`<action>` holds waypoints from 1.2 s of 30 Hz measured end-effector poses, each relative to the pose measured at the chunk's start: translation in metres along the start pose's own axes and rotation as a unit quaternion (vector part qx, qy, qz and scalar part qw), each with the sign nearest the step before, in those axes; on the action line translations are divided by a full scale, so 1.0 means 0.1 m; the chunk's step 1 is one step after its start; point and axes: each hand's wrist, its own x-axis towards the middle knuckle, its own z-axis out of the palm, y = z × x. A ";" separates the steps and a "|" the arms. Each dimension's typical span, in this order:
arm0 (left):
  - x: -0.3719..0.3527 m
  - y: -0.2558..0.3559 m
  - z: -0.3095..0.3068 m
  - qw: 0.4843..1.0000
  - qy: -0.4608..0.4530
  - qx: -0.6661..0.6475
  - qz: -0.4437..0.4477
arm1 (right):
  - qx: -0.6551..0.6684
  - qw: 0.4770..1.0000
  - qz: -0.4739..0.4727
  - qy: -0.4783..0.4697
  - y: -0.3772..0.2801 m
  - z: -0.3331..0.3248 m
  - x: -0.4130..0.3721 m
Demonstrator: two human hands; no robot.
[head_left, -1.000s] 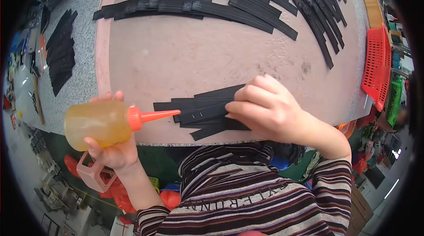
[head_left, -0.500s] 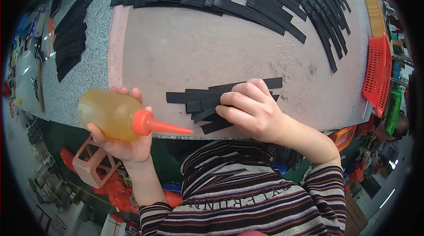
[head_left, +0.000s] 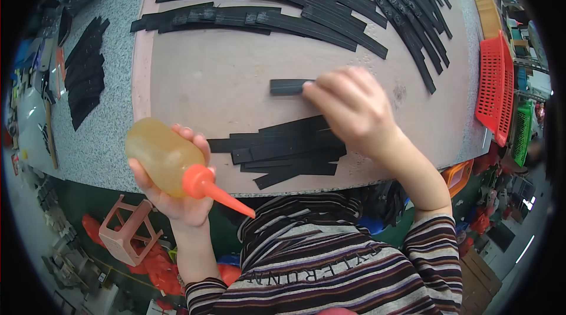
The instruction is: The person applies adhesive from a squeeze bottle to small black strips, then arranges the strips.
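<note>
1. Above the middle of the tabletop (head_left: 206, 79), the right hand (head_left: 356, 105) is bent, with the thumb and the fingers pressed together at one end of a black strip (head_left: 284, 87). The free part of this strip points to the left. Whether it touches the surface below, I cannot tell.

2. Near the left part of the front edge, the left hand (head_left: 186, 206) is curved around a bottle (head_left: 159, 153), palm up, as wide open as the bottle's body requires. The bottle is lying tilted in the palm, and yellowish liquid shows through its wall. Its red nozzle (head_left: 227, 200) slopes downward to the right, and the tip is in front of the person's striped shirt (head_left: 330, 262).

3. Between the two hands and close to the front edge, a loose pile of black strips (head_left: 283, 150) lies flat, the pieces overlapping at different angles. The held strip is apart from this pile, a little farther from the person.

4. Toward the far side, long rows of overlapping black strips (head_left: 224, 17) lie in curved lines. Beside them, on the right, another group of strips (head_left: 410, 20) runs diagonally.

5. On the speckled grey part at the left, there is a bundle of black strips (head_left: 85, 73), set side by side.

6. Beyond the right edge stand a red basket (head_left: 495, 91) and a green basket (head_left: 522, 132). Below the front edge, at the left, a pink stool (head_left: 127, 232) is visible.
</note>
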 end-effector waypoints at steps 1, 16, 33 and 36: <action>0.05 0.01 0.04 1.000 -0.004 -0.005 0.012 | 0.000 1.000 -0.009 -0.026 -0.05 0.05 -0.03; 0.68 -0.18 0.16 0.780 0.130 0.582 0.189 | 0.048 0.995 0.071 -0.044 -0.17 0.05 -0.13; 0.59 -0.04 0.08 0.775 0.130 0.595 0.166 | 0.104 0.990 0.079 -0.057 -0.08 0.04 -0.05; 0.49 0.08 0.11 0.829 0.143 0.499 0.209 | 0.165 0.967 0.184 -0.059 0.06 -0.10 0.05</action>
